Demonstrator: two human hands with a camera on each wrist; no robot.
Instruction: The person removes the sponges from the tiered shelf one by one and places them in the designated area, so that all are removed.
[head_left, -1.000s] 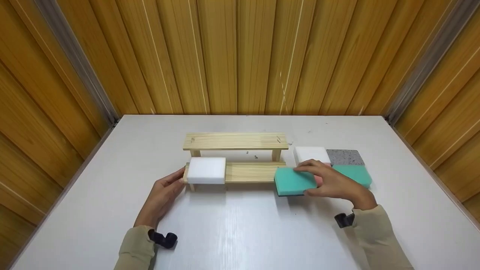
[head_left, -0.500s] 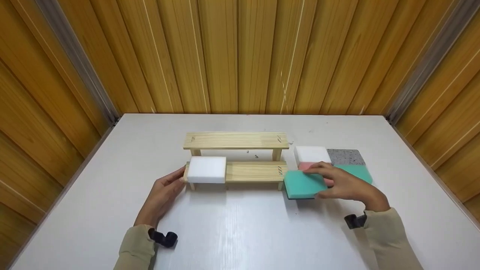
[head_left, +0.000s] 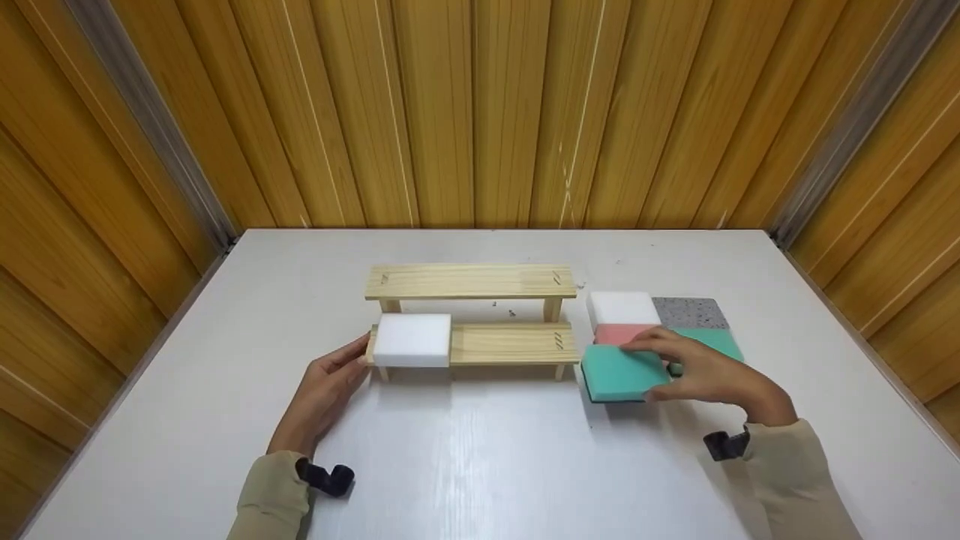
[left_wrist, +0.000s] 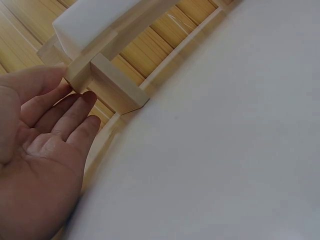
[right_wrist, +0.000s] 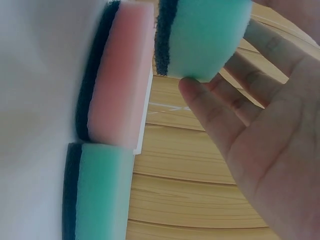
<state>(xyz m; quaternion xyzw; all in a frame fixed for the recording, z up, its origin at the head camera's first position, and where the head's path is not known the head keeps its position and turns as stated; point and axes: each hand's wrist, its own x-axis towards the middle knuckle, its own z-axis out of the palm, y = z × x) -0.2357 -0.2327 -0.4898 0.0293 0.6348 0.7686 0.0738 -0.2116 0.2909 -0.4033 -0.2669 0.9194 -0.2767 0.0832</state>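
Note:
A two-step wooden rack [head_left: 514,346] stands on the table, with a white sponge block [head_left: 412,341] lying on the left part of its lower step. My left hand [head_left: 326,394] pinches the left end of that step; in the left wrist view the thumb and index finger meet the corner of the wood [left_wrist: 80,75]. To the right of the rack, my right hand [head_left: 709,379] grips a green sponge [head_left: 622,375] with a dark scouring layer underneath. The right wrist view shows this green sponge [right_wrist: 205,40] raised between thumb and fingers, apart from the sponges on the table.
Right of the rack, several sponges sit grouped on the white table [head_left: 465,465]: a white one [head_left: 624,307], a speckled grey one [head_left: 690,313], a pink one [head_left: 619,334] and another green one [head_left: 712,343]. Wood-patterned walls [head_left: 480,112] enclose the table's back and sides.
My right hand has carried the green sponge rightward and slightly toward me, away from the right end of the lower step. The left hand stays at the rack.

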